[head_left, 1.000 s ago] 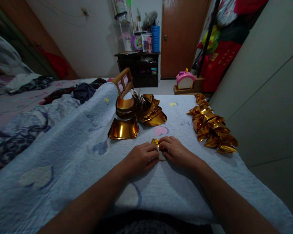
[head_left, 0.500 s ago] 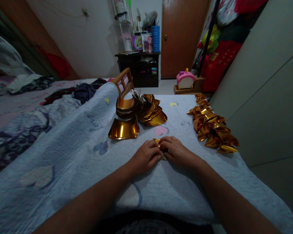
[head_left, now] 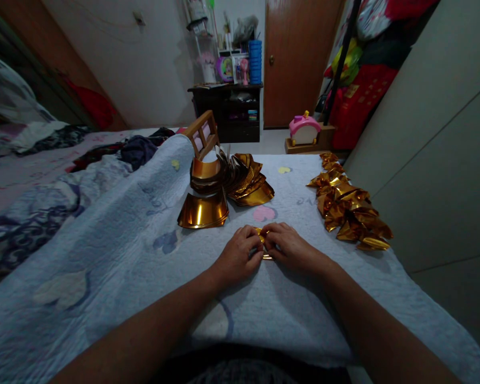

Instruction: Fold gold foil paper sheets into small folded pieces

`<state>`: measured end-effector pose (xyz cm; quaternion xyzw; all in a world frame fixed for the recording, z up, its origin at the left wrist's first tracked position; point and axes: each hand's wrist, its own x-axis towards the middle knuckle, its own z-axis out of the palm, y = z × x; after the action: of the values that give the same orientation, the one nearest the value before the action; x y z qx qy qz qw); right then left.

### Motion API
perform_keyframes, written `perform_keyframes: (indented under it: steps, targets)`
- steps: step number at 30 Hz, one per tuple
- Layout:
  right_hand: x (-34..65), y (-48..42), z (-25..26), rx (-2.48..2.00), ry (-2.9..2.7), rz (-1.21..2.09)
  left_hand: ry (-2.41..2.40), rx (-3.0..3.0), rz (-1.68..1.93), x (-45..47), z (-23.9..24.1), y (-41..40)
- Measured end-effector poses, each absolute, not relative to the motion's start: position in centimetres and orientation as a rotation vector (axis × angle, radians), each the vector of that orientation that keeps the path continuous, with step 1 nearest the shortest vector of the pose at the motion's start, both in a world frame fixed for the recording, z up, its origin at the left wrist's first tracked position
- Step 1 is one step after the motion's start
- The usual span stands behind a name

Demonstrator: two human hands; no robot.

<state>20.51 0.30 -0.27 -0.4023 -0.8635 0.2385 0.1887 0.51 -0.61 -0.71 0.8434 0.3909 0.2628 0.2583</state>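
Observation:
Between my two hands is a small piece of shiny gold foil paper point(head_left: 267, 256), low over the quilted cloth. My left hand point(head_left: 242, 253) grips its left side with bent fingers, and my right hand point(head_left: 285, 244) grips the right side. Most of the foil piece is hidden behind my fingers. Beyond my hands lie flat, curved gold foil sheets point(head_left: 202, 211) in a fanned stack, with more piled sheets point(head_left: 248, 181) behind them. Over on the right, a row of folded gold foil pieces point(head_left: 344, 205) runs along the table edge.
A pale blue quilted cloth point(head_left: 176, 298) with heart shapes covers the surface. A wooden chair back point(head_left: 202, 133) stands at the far edge. To the left is a bed with rumpled bedding point(head_left: 100, 176); a pale cabinet point(head_left: 444, 176) borders the right. A pink toy point(head_left: 304, 129) sits beyond.
The foil between my hands has shifted: its near corner no longer points out, and a straight gold edge shows there. My hands stay in nearly the same place.

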Motion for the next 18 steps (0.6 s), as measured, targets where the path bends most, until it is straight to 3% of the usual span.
perform_keyframes:
  steps: [18]
  targets:
    - [20.68,-0.16,0.57,-1.147,-2.441,0.722,1.072,2.271,0.700,0.64,-0.73,-0.45]
